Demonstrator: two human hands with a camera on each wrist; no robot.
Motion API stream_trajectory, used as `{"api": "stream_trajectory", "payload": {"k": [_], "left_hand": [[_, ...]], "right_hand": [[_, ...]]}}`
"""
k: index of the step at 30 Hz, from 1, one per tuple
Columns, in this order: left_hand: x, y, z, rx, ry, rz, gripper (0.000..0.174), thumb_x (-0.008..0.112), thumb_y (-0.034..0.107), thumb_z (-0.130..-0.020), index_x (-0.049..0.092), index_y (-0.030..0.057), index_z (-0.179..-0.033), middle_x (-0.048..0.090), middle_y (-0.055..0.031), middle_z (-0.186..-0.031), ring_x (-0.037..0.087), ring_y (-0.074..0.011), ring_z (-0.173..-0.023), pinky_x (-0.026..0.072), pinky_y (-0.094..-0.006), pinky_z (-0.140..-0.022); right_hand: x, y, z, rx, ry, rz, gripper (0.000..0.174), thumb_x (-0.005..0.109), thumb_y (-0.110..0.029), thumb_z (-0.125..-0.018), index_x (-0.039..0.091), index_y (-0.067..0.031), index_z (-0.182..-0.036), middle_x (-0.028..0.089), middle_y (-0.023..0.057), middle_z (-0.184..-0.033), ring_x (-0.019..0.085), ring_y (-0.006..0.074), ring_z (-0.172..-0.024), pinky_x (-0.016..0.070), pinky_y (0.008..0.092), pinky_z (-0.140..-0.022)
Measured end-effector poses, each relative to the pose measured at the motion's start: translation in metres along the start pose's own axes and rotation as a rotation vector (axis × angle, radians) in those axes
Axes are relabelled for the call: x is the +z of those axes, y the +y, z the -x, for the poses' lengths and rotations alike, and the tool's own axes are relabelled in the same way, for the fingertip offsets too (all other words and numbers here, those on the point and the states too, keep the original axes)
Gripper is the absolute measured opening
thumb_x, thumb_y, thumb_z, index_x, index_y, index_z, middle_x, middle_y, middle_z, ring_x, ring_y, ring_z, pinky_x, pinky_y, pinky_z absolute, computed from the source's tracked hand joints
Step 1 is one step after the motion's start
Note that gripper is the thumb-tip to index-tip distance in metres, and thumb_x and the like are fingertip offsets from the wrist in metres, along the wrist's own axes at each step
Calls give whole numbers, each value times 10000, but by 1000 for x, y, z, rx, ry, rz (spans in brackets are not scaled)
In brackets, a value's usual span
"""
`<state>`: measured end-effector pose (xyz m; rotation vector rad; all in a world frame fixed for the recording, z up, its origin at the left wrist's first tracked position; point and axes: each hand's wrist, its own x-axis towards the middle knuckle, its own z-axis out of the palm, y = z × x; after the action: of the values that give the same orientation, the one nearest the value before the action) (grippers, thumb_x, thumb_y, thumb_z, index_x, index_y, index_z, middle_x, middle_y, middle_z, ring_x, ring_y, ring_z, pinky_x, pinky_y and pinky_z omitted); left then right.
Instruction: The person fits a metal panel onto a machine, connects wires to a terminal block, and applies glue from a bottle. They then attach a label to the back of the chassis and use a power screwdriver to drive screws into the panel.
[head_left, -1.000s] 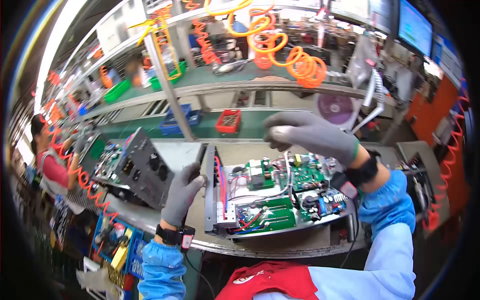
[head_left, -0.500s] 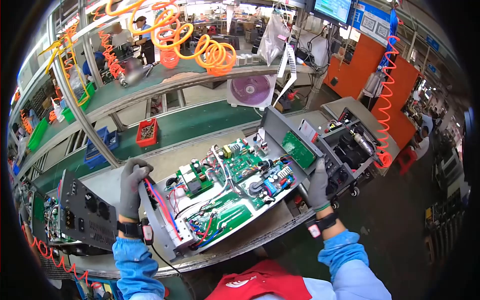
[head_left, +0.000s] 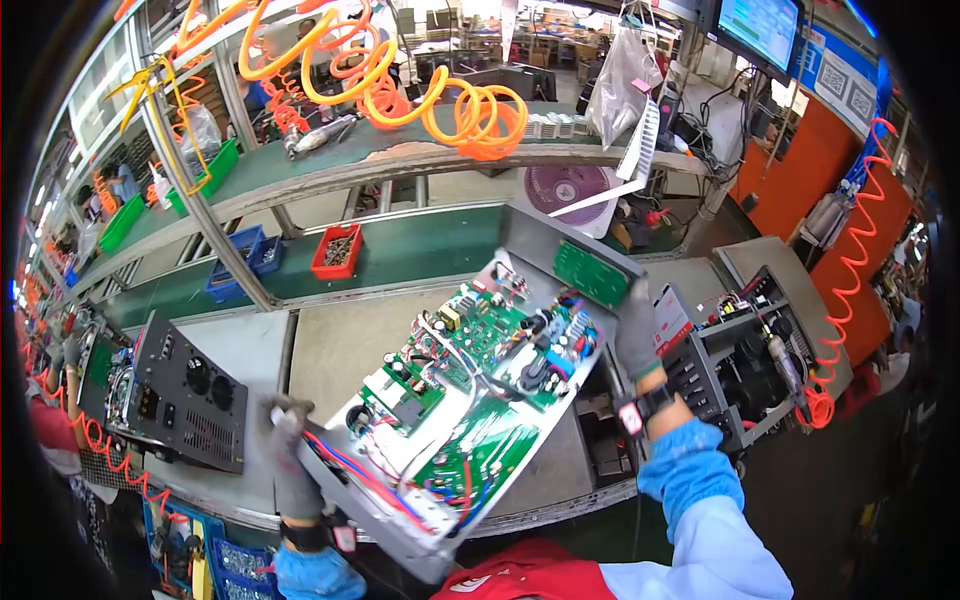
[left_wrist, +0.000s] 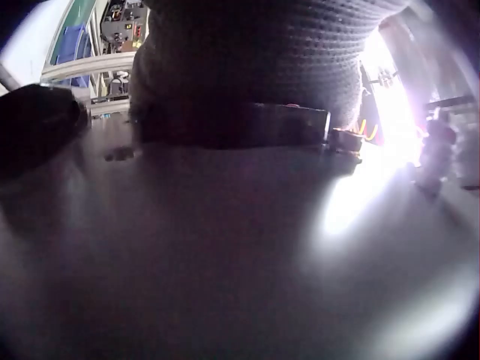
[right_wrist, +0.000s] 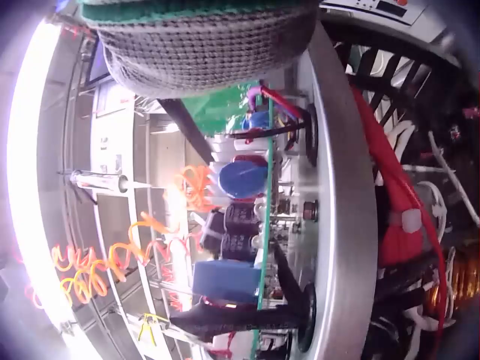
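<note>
Both gloved hands hold a metal chassis (head_left: 395, 535) carrying several green circuit boards (head_left: 485, 455), one at each end of it. My left hand (head_left: 298, 465) grips the grey end panel at the lower left, beside red and blue wires (head_left: 365, 480). At the upper right, my right hand (head_left: 636, 335) grips the other end panel, close to an upright green board (head_left: 590, 273). The chassis lies diagonally over the bench in the head view. The left wrist view shows the grey glove (left_wrist: 255, 60) above a smooth dark panel; its fingertips are hidden. In the right wrist view, capacitors (right_wrist: 244, 180) stand along the chassis edge.
A black vented unit (head_left: 195, 390) stands on the bench at left. An opened unit (head_left: 735, 350) with fans sits at right. Behind are a red bin (head_left: 337, 252) of small parts, blue bins (head_left: 240, 262) and a purple fan (head_left: 568, 195). Orange coiled hoses (head_left: 480, 120) hang overhead.
Both hands have come onto the chassis ends, and the chassis has turned, its left end swinging nearer my body and its right end farther away. The head view has shifted.
</note>
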<state>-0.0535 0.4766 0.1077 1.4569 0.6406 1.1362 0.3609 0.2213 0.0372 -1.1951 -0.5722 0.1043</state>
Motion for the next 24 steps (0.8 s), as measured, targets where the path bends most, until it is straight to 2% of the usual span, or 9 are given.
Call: {"api": "stream_trajectory", "payload": {"k": [2,5,8,9,13,19,20,21,24], "left_hand": [[16,7,39,-27,73,-6,238,615,221,-881,524,36,-1001,582,-86,-920,545,-168,-889,421,-318,-854],[32,16,88,-36,64,-42,256,621,250,-905,532,33,-1008,576,-79,-925,550,-168,-904,431,-342,-885],[45,21,117,-41,67,-29,251,646,242,-903,526,39,-990,565,-53,-897,538,-134,-850,450,-309,-817],[49,19,124,-27,67,-14,246,650,237,-901,522,42,-979,559,-47,-885,531,-122,-820,452,-290,-779],[56,15,132,14,72,4,249,641,261,-909,503,55,-934,522,-20,-816,476,-87,-730,416,-256,-655],[55,17,133,107,98,-96,258,614,287,-959,536,42,-949,544,-4,-820,484,-83,-745,420,-255,-650],[57,23,135,102,107,-135,232,599,262,-971,542,38,-964,553,-6,-830,490,-86,-751,424,-258,-651],[59,28,138,98,116,-172,206,583,237,-983,547,34,-978,562,-7,-840,496,-88,-756,428,-260,-652],[59,34,144,50,112,-125,219,596,239,-978,560,26,-1014,580,-26,-861,514,-93,-781,446,-278,-676]], "right_hand": [[12,-9,-42,99,-145,-23,695,396,-565,-1030,454,17,-1405,567,114,-1337,567,199,-1178,439,337,-1032],[34,-1,-90,171,-216,397,584,394,-397,-1064,385,-7,-1499,505,126,-1436,450,225,-1308,327,330,-1108],[39,26,-98,349,-379,205,577,441,-402,-1048,443,-1,-1462,543,138,-1402,474,232,-1287,348,342,-1093],[39,33,-86,410,-439,125,575,446,-403,-1045,457,3,-1451,553,141,-1391,481,233,-1281,352,345,-1091],[32,-11,28,108,-398,356,495,475,-363,-1039,575,40,-1308,644,116,-1228,597,198,-1132,450,345,-1003],[-3,-37,174,633,-265,49,431,490,-303,-1032,585,49,-1262,632,123,-1223,617,149,-1047,485,337,-953],[-11,-30,196,485,-396,174,421,480,-314,-1040,606,49,-1214,656,100,-1129,619,165,-1012,505,335,-926],[-10,-45,218,622,-454,74,439,446,-331,-1052,573,34,-1261,622,106,-1196,604,175,-1063,504,351,-943],[-5,-45,263,515,-432,113,446,390,-359,-1067,533,-42,-1345,553,83,-1321,546,178,-1189,489,372,-981]]}}
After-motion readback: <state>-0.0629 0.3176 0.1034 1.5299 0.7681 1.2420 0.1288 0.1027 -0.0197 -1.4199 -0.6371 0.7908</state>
